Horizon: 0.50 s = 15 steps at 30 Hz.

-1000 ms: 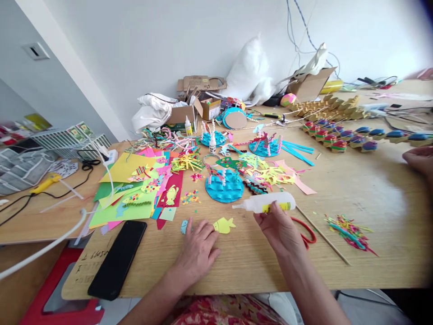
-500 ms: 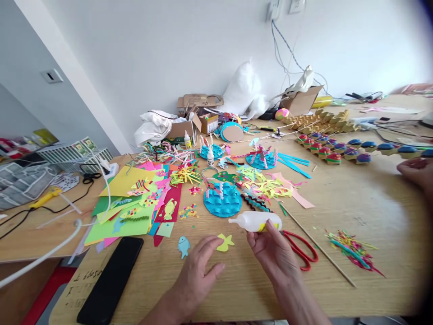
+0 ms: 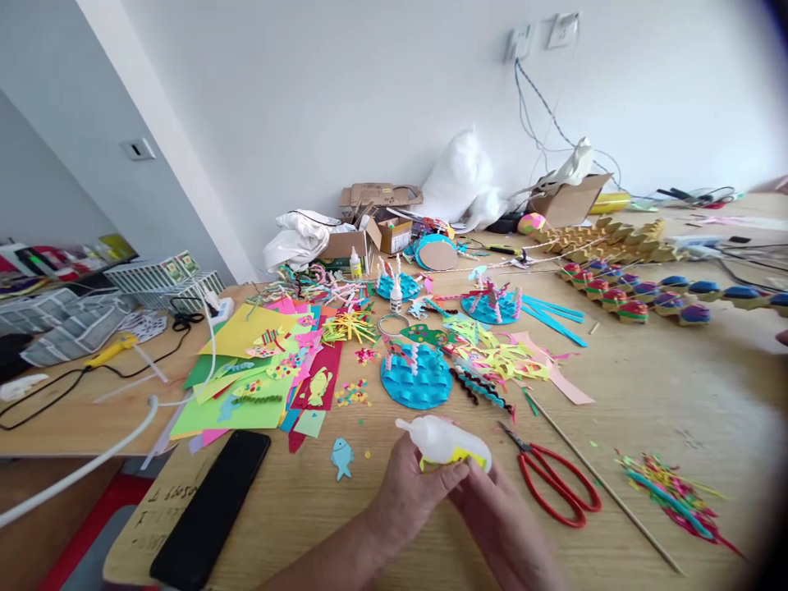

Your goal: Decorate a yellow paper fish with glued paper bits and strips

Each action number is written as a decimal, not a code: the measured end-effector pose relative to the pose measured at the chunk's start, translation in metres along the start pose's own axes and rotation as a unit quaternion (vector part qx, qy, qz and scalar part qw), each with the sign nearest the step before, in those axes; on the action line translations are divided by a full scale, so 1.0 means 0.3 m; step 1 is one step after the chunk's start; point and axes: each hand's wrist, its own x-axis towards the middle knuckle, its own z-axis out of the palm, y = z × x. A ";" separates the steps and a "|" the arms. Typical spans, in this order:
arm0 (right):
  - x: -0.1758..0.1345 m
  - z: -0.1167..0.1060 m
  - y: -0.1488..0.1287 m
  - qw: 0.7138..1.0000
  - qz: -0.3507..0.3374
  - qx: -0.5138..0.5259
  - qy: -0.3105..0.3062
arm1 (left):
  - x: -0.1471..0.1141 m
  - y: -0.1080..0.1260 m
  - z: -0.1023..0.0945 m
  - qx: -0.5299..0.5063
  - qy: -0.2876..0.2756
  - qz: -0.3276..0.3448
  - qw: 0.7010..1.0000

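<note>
Left hand (image 3: 410, 486) has shifted right to bottle (image 3: 451, 443); right hand (image 3: 500, 519) has fingers around it, left's grip unclear. Now two-handed work.

Squeeze bottle (image 3: 452, 442) you're holding: cloudy white, yellow label. Fish cutout (image 3: 342, 457) near you: light blue, dark line markings. Your scissors (image 3: 557, 483): red handles, dark grey blades. Phone (image 3: 213, 505): black. Round base (image 3: 416, 386) in front of you: bright blue, with pink-and-white striped posts (image 3: 414, 359). Spotted fish (image 3: 424, 335): green, multicolour dots. Paper sheets (image 3: 243, 336) to your left: yellow, lime, green, pink, dark red. Narrow strips (image 3: 557, 318): plain blue. Egg-carton cups (image 3: 633, 311) on your right: painted red, green, purple, blue. Tabletop (image 3: 492, 546): light tan, woodgrain. Wall (image 3: 345, 98): white.
</note>
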 end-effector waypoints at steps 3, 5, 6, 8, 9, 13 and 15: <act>0.003 -0.048 -0.042 0.949 -0.143 -0.276 0.047 | 0.011 0.017 -0.016 0.037 -0.007 -0.008 0.999; 0.008 -0.053 -0.071 0.872 -0.221 -0.435 0.037 | 0.021 0.025 -0.015 0.064 -0.005 -0.007 0.998; 0.011 -0.047 -0.084 0.832 -0.253 -0.493 0.031 | 0.026 0.029 -0.012 0.078 -0.002 -0.003 0.997; 0.020 -0.028 -0.104 0.765 -0.297 -0.571 0.021 | 0.037 0.038 -0.004 0.115 0.008 0.011 0.993; 0.026 -0.019 -0.111 0.740 -0.309 -0.597 0.017 | 0.042 0.044 0.000 0.137 0.014 0.019 0.990; 0.045 -0.001 -0.126 0.680 -0.328 -0.655 0.013 | 0.065 0.065 0.010 0.196 0.021 0.026 0.980; 0.047 -0.001 -0.135 0.669 -0.329 -0.666 0.012 | 0.078 0.071 0.014 0.206 0.019 0.023 0.978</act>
